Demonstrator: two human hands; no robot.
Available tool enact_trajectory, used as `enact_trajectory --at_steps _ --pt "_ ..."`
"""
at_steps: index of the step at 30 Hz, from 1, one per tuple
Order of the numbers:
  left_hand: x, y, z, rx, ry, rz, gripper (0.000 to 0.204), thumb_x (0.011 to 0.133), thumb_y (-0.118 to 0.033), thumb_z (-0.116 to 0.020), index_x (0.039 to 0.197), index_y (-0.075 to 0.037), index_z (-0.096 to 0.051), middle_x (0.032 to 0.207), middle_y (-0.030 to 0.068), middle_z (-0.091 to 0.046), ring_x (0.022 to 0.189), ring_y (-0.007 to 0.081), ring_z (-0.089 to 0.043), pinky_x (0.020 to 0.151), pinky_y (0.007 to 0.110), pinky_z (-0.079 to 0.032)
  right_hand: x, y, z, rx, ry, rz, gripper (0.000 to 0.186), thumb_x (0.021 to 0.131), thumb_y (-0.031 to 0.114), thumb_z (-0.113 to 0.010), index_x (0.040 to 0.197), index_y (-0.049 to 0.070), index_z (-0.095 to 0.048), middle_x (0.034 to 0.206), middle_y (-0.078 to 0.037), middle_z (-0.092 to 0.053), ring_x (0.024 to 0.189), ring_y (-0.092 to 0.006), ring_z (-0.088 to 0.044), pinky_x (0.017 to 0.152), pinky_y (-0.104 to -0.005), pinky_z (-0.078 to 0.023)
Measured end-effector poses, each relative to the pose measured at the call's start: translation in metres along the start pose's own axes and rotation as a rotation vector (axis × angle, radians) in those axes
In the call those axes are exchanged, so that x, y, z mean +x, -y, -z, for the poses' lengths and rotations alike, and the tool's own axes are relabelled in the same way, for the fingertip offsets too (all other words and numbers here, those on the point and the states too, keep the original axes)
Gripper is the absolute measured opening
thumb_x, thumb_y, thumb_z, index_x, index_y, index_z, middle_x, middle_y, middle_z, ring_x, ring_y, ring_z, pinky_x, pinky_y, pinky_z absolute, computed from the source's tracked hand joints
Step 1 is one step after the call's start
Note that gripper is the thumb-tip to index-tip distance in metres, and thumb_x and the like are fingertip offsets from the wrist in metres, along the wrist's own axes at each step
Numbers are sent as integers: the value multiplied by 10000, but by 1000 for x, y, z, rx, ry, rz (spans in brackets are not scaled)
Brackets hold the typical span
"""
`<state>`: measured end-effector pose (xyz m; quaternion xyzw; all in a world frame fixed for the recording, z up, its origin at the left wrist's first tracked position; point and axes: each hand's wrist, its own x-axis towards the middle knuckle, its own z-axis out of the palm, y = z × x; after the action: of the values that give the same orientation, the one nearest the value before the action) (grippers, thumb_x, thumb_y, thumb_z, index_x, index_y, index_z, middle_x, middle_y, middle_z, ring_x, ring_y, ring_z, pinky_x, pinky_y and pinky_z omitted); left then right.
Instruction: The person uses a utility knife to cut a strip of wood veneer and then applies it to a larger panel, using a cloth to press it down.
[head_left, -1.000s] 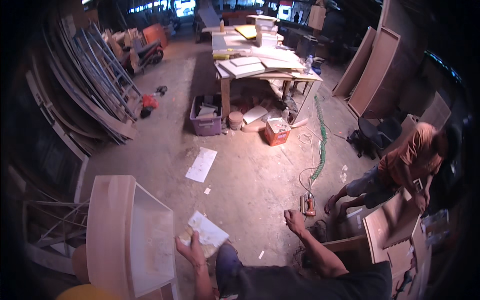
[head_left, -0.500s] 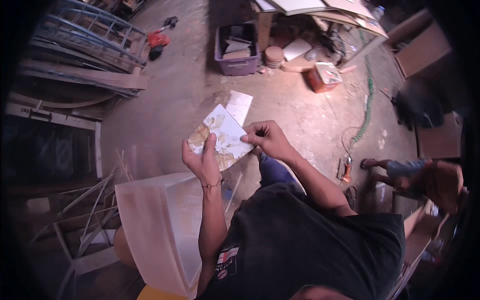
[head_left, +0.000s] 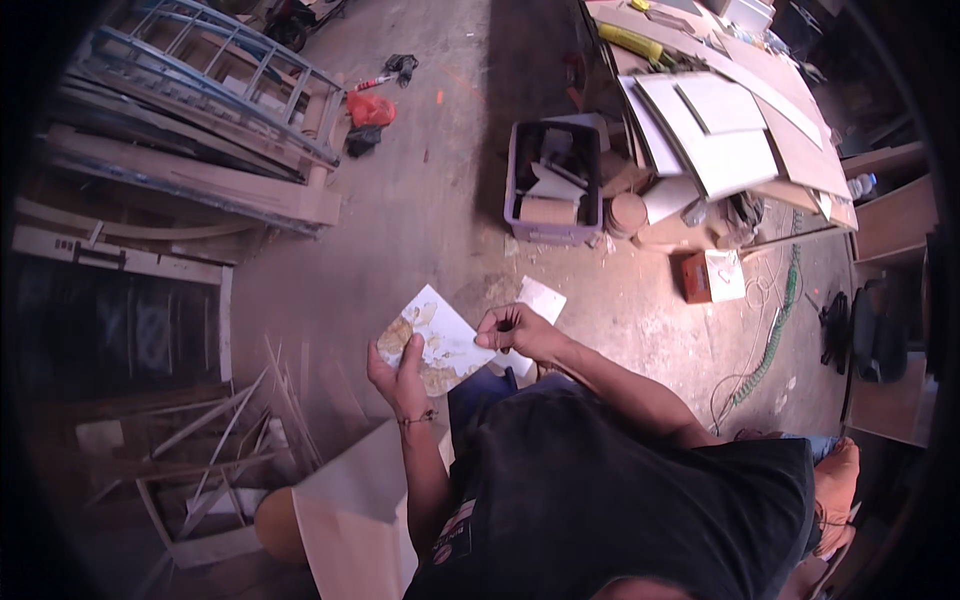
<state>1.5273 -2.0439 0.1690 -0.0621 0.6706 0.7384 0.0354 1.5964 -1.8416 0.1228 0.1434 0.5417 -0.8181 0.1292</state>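
Note:
My left hand (head_left: 402, 375) grips a small white board (head_left: 452, 335) by its left side, thumb lying over its face. Brown patches show on the board where its white surface seems torn or peeled away. At the board's right corner my right hand (head_left: 522, 333) has thumb and fingers pinched together, touching the edge. The board is held up in front of my body. Beyond my right hand, another white piece (head_left: 542, 298) lies on the floor, partly hidden by that hand.
A pale box-like cabinet (head_left: 360, 490) stands by my left forearm, near wooden scraps (head_left: 215, 470). Ahead are a purple crate (head_left: 555, 234) of offcuts and a table stacked with panels (head_left: 705, 150). An orange-and-white box (head_left: 712, 277) and green coiled hose (head_left: 770, 350) lie right. Another person (head_left: 838, 490) is at lower right.
My view has shifted forward, showing more of the panel-stacked table and less of the pale cabinet. Both hands stay on the board; my right fingers have shifted slightly along its corner.

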Motion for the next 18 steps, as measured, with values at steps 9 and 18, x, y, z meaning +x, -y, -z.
enact_trajectory --at_steps 9,18 --pt "327 4 -126 -92 230 131 302 865 42 -733 1129 11 -589 1059 97 -674 930 177 -654 850 328 -537 261 125 63 518 39 25 136 922 172 -770 922 103 -653 802 61 -636 733 -64 -570 665 -245 -439" --pt "574 -67 -333 -181 422 179 287 890 40 -708 1131 29 -553 1111 145 -664 976 231 -668 876 374 -549 448 308 152 291 -384 341 157 973 220 -724 930 120 -611 810 92 -569 698 -24 -467 597 -231 -345"
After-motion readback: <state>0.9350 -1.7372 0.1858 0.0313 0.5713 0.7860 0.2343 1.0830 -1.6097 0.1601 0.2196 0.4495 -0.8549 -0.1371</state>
